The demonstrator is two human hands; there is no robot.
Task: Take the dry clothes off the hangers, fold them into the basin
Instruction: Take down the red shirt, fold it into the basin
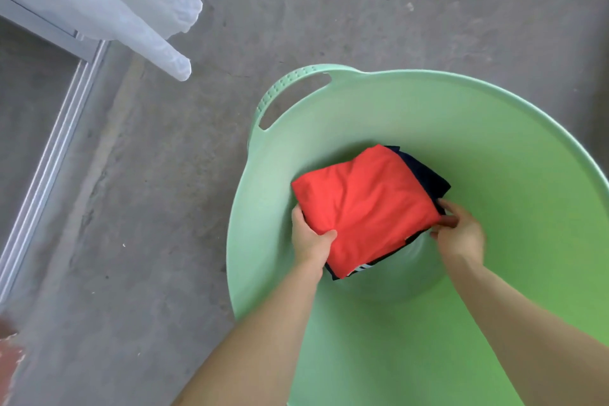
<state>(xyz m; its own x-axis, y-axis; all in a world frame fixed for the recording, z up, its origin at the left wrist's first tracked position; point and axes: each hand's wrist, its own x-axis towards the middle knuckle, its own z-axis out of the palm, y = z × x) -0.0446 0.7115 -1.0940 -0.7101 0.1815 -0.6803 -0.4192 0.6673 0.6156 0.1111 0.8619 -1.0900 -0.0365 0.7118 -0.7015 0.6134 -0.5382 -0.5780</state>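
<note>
Basin (494,115): green, on concrete floor.
Red garment (362,204): folded, lay atop dark garment (425,171).
Left hand (309,241): gripped red garment's edge.
Right hand (461,234): pinched its corner.

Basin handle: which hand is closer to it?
Left. The left hand grips the red garment at its left edge, below the handle; the right hand pinches the right edge, farther off.

The single head view looks steeply down from close above onto the basin (461,115) and the concrete floor (164,208).
</note>
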